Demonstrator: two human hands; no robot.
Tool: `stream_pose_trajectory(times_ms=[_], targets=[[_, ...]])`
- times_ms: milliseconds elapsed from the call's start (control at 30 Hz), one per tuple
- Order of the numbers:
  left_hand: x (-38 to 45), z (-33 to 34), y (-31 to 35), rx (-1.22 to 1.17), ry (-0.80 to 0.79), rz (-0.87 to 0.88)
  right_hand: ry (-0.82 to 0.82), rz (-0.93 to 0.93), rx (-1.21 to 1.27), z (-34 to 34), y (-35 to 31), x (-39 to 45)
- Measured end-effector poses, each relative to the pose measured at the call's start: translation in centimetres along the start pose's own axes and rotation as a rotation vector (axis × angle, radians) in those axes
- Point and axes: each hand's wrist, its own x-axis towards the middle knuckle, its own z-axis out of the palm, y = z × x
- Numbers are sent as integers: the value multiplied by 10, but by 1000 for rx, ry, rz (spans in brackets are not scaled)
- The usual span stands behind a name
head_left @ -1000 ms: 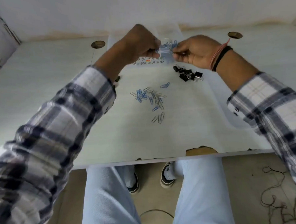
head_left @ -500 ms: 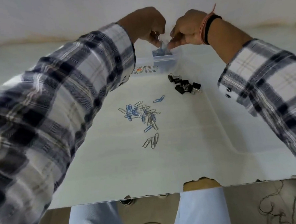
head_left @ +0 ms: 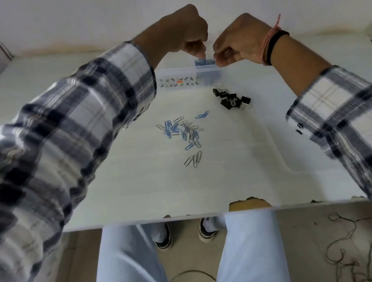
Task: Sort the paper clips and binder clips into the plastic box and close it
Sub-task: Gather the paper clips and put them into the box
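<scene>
A clear plastic box (head_left: 177, 73) with a patterned front strip lies at the back of the table. Its right compartment holds blue paper clips (head_left: 205, 62). My left hand (head_left: 183, 33) hovers over that compartment with thumb and fingers pinched together; whether anything is between them is hidden. My right hand (head_left: 240, 41) is just right of it, fingers curled round a small silvery paper clip. Several loose blue and silver paper clips (head_left: 184, 132) lie mid-table. A cluster of black binder clips (head_left: 232, 100) sits nearer the box.
The white table (head_left: 236, 170) has a chipped front edge. A wall rises right behind the box. My legs and shoes show below the table, with tangled thread on the floor (head_left: 346, 251) at the right.
The view has tilted back down, bringing the table edge and my legs into sight again. Both hands stay over the box's right compartment, a little further apart.
</scene>
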Motion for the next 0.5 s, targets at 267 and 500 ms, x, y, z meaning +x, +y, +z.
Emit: stream_pose_trajectory(times_ms=[267,500], targets=[[-122,15,-45,546,-263,43,-364,-74,-740,52,31,-65],[-151,65,-111,814,-337,11,-322,-189,-1034,82,54,-71]])
